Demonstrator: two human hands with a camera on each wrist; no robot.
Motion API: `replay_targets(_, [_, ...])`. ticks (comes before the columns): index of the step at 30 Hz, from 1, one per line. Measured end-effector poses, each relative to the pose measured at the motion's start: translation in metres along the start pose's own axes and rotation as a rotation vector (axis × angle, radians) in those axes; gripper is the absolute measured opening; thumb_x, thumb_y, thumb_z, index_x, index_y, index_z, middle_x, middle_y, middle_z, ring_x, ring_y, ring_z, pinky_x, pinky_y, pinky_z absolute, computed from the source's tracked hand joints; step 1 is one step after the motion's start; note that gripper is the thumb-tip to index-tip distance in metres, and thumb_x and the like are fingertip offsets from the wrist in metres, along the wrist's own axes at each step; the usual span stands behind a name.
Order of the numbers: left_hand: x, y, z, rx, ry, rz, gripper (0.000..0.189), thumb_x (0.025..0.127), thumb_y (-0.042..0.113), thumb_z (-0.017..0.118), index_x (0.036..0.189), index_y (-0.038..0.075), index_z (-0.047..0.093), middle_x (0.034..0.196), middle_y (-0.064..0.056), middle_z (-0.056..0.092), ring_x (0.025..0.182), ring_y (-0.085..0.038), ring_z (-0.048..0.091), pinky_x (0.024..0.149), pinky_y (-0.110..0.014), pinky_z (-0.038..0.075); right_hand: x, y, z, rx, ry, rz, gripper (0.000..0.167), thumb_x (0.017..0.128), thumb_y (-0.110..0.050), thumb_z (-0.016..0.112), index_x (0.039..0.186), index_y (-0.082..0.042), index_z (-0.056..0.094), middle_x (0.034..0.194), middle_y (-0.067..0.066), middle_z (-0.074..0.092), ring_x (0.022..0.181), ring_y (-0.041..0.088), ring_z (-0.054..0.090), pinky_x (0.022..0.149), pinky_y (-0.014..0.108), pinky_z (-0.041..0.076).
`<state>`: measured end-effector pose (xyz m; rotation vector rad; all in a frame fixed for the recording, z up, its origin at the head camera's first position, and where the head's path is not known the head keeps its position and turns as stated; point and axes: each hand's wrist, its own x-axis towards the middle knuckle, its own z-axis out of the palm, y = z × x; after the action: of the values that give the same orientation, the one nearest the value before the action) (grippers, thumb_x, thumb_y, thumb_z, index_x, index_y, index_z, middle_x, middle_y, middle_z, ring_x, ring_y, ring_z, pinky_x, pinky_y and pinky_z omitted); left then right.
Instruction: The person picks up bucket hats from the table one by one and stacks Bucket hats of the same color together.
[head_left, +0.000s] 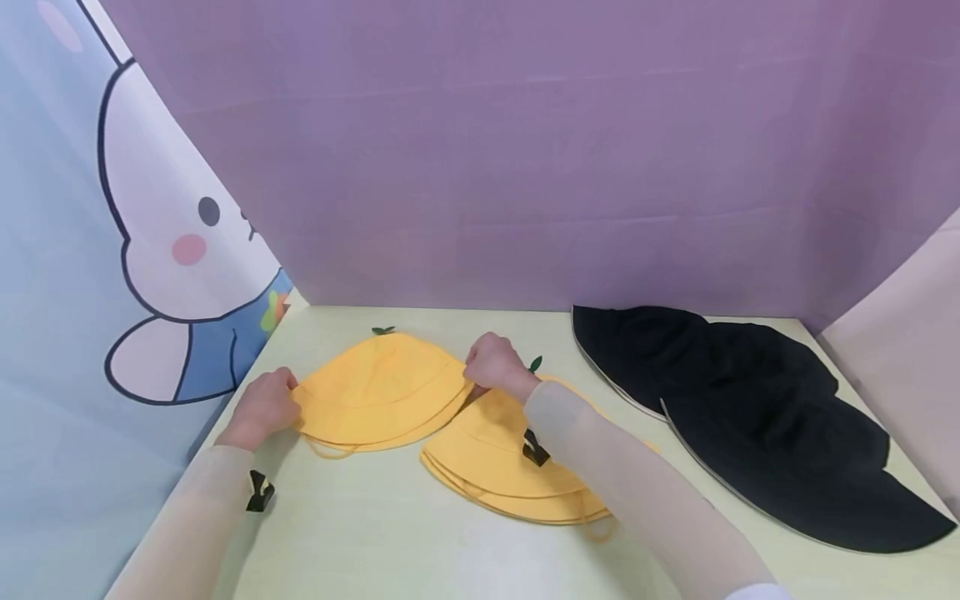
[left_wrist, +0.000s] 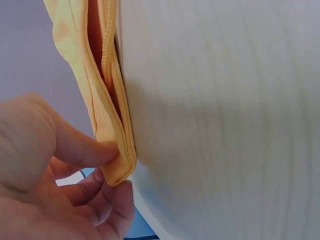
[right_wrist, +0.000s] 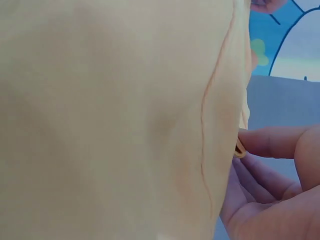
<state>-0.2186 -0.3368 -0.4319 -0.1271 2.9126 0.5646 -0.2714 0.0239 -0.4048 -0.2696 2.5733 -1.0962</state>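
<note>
A yellow bucket hat [head_left: 382,392] with a green leaf sprout on top lies folded flat at the left of the table. My left hand [head_left: 264,407] pinches its left brim corner between thumb and fingers; in the left wrist view the folded brim [left_wrist: 112,135] shows edge-on with a cord inside. At the opposite corner my right hand [head_left: 497,364] pinches the hat's right brim end, also visible in the right wrist view at the fingertips [right_wrist: 257,142]. Just right of it lies a second yellow hat shape [head_left: 495,442] with layered brims, partly hidden under my right forearm.
Two black folded hats, one farther back [head_left: 637,342] and one nearer [head_left: 787,467], overlap on the right of the pale table [head_left: 360,533]. A purple curtain [head_left: 525,167] rises behind the table, and a blue cartoon-print cloth [head_left: 60,250] hangs on the left.
</note>
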Motion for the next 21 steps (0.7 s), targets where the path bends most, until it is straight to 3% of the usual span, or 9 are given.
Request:
replay_targets(2, [0.0, -0.001, 0.0, 0.009, 0.008, 0.006, 0.031, 0.08, -0.002, 0.058, 0.108, -0.012, 0.052, 0.092, -0.023, 0.058, 0.079, -0.034, 0.053, 0.071, -0.043, 0.045, -0.001, 0.0, 0.0, 0.042, 0.016, -0.009, 0.009, 0.092, 0.0, 0.064, 0.088, 0.001, 0.072, 0.087, 0.015, 0.072, 0.062, 0.021, 0.072, 0.061, 0.029, 0.058])
replay_targets(4, [0.0, -0.001, -0.001, 0.011, 0.016, 0.006, 0.031, 0.079, -0.002, 0.058, 0.108, -0.011, 0.052, 0.091, -0.022, 0.058, 0.078, -0.034, 0.053, 0.07, -0.042, 0.045, -0.003, 0.0, 0.0, 0.077, 0.026, -0.013, 0.017, 0.092, 0.0, 0.066, 0.108, 0.004, 0.073, 0.103, 0.018, 0.072, 0.067, 0.023, 0.073, 0.065, 0.031, 0.059])
replay_targets(7, [0.0, -0.001, 0.0, 0.009, 0.022, 0.0, 0.031, 0.079, -0.001, 0.057, 0.109, -0.01, 0.052, 0.091, -0.022, 0.057, 0.078, -0.034, 0.053, 0.069, -0.041, 0.044, -0.006, -0.001, -0.001, 0.098, 0.021, -0.018, 0.02, 0.093, -0.001, 0.067, 0.111, 0.005, 0.073, 0.11, 0.02, 0.071, 0.069, 0.023, 0.074, 0.066, 0.031, 0.06])
replay_targets(13, [-0.004, 0.001, -0.002, 0.001, 0.056, 0.008, 0.031, 0.081, -0.001, 0.056, 0.11, -0.01, 0.054, 0.093, -0.024, 0.057, 0.081, -0.036, 0.052, 0.069, -0.042, 0.044, -0.013, -0.001, -0.007, 0.139, 0.006, -0.039, 0.017, 0.092, -0.001, 0.067, 0.107, 0.006, 0.073, 0.097, 0.017, 0.073, 0.067, 0.024, 0.074, 0.064, 0.031, 0.06])
replay_targets(21, [-0.011, 0.01, -0.02, -0.067, 0.121, 0.013, 0.03, 0.082, 0.004, 0.052, 0.11, -0.008, 0.057, 0.092, -0.023, 0.06, 0.081, -0.036, 0.054, 0.065, -0.039, 0.042, -0.024, -0.004, -0.02, 0.224, -0.002, -0.056, 0.016, 0.09, -0.001, 0.07, 0.105, 0.006, 0.072, 0.091, 0.013, 0.072, 0.07, 0.026, 0.074, 0.068, 0.036, 0.061])
